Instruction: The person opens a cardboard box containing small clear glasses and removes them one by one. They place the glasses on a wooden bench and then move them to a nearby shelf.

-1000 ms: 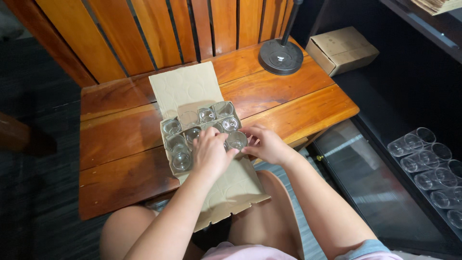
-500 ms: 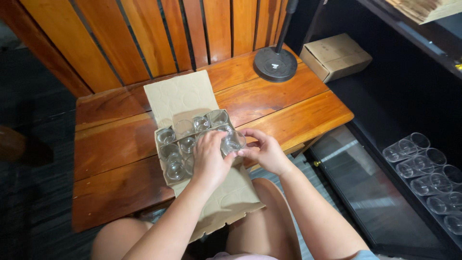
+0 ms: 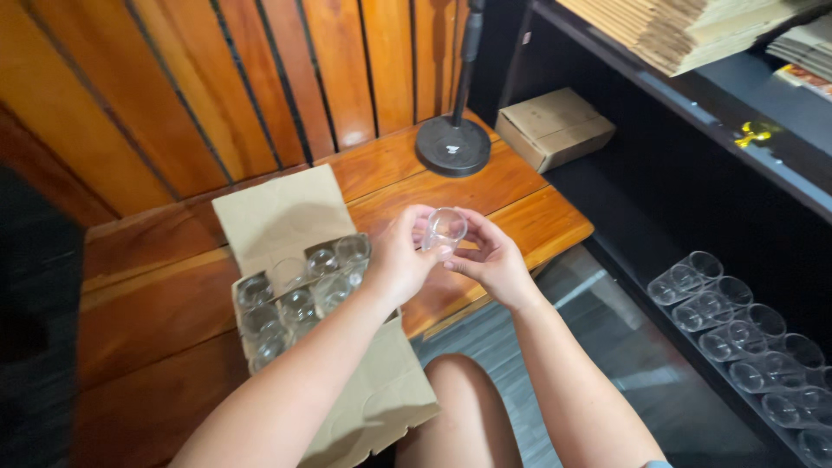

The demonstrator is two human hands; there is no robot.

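Both hands, left hand (image 3: 399,260) and right hand (image 3: 490,260), pinch one glass (image 3: 445,229) lifted above the counter (image 3: 485,186); the box (image 3: 286,299) holds many more.

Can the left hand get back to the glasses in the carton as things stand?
Probably yes. The left hand shares a small glass with the right hand, but the carton lies open right beside it, glasses uncovered.

We are seeing the carton (image 3: 286,217) lying on the worktop (image 3: 156,260); the lamp base (image 3: 452,146) is standing at its two o'clock, the small box (image 3: 555,128) at three o'clock beyond it.
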